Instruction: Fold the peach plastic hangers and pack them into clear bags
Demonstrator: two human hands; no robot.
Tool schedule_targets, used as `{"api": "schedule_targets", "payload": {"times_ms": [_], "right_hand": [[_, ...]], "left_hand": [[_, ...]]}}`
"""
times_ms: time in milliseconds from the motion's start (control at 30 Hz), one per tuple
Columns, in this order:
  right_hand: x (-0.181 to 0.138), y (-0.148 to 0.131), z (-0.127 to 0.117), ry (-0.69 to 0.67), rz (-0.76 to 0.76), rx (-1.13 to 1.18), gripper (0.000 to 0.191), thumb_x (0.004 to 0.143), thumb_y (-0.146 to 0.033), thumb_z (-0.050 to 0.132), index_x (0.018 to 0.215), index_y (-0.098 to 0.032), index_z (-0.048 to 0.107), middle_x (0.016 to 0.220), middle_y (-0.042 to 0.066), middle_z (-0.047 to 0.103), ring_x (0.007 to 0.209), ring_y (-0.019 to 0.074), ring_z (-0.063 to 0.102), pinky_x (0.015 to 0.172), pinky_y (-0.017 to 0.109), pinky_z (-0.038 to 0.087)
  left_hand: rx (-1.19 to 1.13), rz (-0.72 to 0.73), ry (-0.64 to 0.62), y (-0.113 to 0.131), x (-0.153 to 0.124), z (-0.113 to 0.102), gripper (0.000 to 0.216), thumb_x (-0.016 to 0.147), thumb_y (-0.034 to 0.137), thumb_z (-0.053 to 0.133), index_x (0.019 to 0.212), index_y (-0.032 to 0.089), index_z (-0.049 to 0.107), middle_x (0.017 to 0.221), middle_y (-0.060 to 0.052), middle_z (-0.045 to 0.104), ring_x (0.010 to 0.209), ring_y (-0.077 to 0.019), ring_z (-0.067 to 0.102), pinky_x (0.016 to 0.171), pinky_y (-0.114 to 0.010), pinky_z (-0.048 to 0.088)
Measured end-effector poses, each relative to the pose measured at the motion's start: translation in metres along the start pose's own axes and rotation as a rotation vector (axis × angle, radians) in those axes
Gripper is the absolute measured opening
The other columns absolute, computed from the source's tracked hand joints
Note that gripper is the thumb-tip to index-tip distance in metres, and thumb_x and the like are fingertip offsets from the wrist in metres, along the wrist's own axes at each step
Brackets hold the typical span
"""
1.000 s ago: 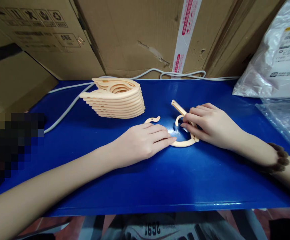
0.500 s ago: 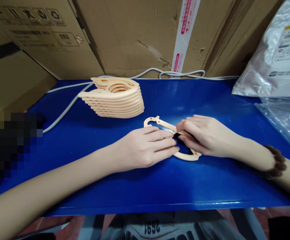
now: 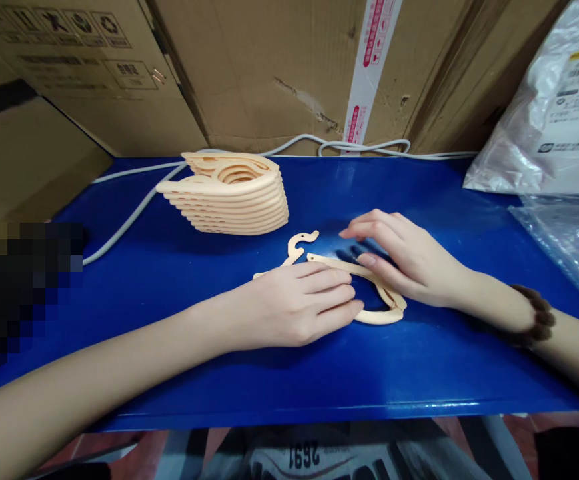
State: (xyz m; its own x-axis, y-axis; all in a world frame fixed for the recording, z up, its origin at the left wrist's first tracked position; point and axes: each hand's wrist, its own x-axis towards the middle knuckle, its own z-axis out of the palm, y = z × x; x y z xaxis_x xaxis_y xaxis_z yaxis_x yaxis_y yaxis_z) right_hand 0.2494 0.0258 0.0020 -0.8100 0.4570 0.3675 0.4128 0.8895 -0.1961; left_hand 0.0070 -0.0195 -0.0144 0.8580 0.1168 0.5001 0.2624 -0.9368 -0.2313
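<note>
A beige plastic folding hanger [image 3: 382,317] lies on the blue table, its hook [image 3: 296,241] showing beyond my left hand [image 3: 302,303]. That hand is closed over the hanger's middle, covering part of it, with the thumb hidden. One slim arm of the hanger is swung loose, its holed tip just right of the hook's base. My right hand [image 3: 394,257] is open over the hanger's right side, fingers apart and nothing held; its lower edge is close to the right end of the hanger. A stack of similar beige hangers [image 3: 234,207] stands behind my left hand.
Cardboard boxes [image 3: 269,73] wall off the back and left of the blue table [image 3: 269,387]. A white cable [image 3: 134,217] runs along the rear. Plastic packaging bags [image 3: 534,127] sit at the right. A dark object, partly pixelated, is at the left edge.
My right hand has let go of the hanger's slim arm and lifted, its fingers spreading. The arm's tip has moved from the hook's end down to near its base. My left hand stays on the hanger.
</note>
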Motion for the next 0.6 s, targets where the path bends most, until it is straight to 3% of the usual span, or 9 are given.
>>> {"api": "schedule_targets", "payload": {"times_ms": [100,200,267,400,600], "right_hand": [[0.004,0.007,0.005,-0.080,0.012,0.012,0.042,0.107,-0.031,0.039,0.145,-0.017,0.051,0.150,0.016,0.057,0.136,0.0249,0.055,0.108,0.046,0.042],[0.006,0.015,0.012,-0.200,-0.019,0.035,0.048,0.109,-0.031,0.035,0.154,-0.019,0.044,0.160,0.012,0.046,0.150,0.0234,0.041,0.122,0.053,0.027],[0.007,0.019,0.014,-0.235,-0.027,0.052,0.048,0.109,-0.030,0.034,0.154,-0.018,0.046,0.158,0.011,0.049,0.151,0.0224,0.039,0.123,0.054,0.026],[0.009,0.016,0.012,-0.201,-0.015,0.029,0.043,0.109,-0.029,0.035,0.143,-0.017,0.058,0.149,0.010,0.059,0.142,0.0213,0.052,0.118,0.049,0.036],[0.017,0.004,0.010,-0.197,-0.081,0.031,0.047,0.110,-0.032,0.033,0.150,-0.017,0.051,0.163,0.013,0.041,0.146,0.0216,0.046,0.111,0.046,0.041]], "left_hand": [[-0.009,0.007,-0.003,0.000,0.001,-0.001,0.032,0.106,0.010,0.041,0.108,0.015,0.073,0.107,-0.006,0.079,0.097,-0.0158,0.072,0.089,-0.029,0.057],[-0.013,0.012,-0.002,0.000,0.001,-0.001,0.033,0.106,0.010,0.041,0.107,0.015,0.074,0.106,-0.006,0.079,0.096,-0.0153,0.072,0.088,-0.029,0.056],[-0.017,0.010,0.003,0.000,0.001,-0.001,0.033,0.106,0.009,0.041,0.106,0.015,0.074,0.106,-0.006,0.080,0.095,-0.0155,0.072,0.087,-0.029,0.056],[-0.044,0.015,0.015,0.000,0.002,0.000,0.034,0.106,0.010,0.040,0.107,0.014,0.074,0.107,-0.005,0.080,0.094,-0.0162,0.073,0.083,-0.030,0.056],[-0.053,0.003,-0.016,0.003,0.002,0.001,0.036,0.107,0.009,0.039,0.110,0.014,0.074,0.111,-0.005,0.079,0.095,-0.0151,0.074,0.082,-0.030,0.056]]}}
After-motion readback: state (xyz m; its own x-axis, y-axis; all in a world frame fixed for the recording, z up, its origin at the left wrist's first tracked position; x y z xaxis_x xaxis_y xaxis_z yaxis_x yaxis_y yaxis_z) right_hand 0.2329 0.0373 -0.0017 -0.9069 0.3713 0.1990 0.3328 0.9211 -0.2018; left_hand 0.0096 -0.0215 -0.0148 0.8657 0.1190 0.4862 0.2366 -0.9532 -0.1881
